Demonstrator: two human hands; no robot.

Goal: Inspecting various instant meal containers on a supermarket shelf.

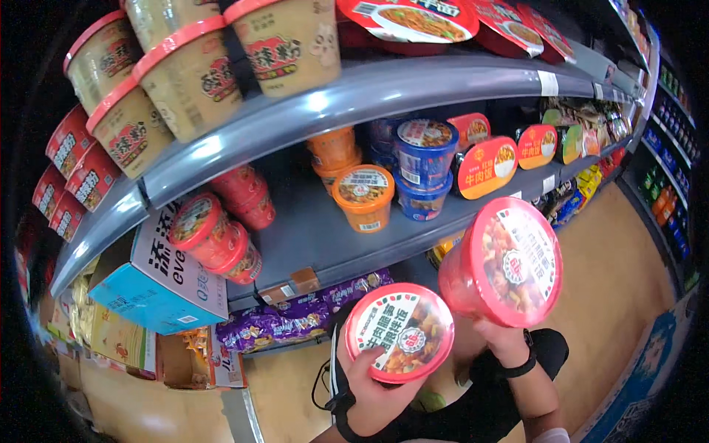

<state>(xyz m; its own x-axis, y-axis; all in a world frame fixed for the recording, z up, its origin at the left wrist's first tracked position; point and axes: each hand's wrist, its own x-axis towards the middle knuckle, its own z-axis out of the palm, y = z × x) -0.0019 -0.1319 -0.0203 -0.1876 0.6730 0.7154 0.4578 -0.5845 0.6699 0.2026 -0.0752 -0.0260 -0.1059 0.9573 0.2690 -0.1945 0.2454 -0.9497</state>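
My left hand grips a red-lidded instant meal tub, its printed lid tilted up towards me and my thumb over the lid's edge. A second tub of the same kind, a larger-looking red one, rests in my right hand, which holds it from below; most of those fingers are hidden behind it. Both tubs are in front of the shelf, close beside each other. On the shelf before me stand an orange tub, stacked blue tubs and stacked red tubs.
Above, a shelf edge juts out, carrying stacked beige tubs and red packs. Boxed rice meals stand right of the blue tubs. A blue-and-white carton sits at left, purple snack bags lie below. A drinks rack is at far right.
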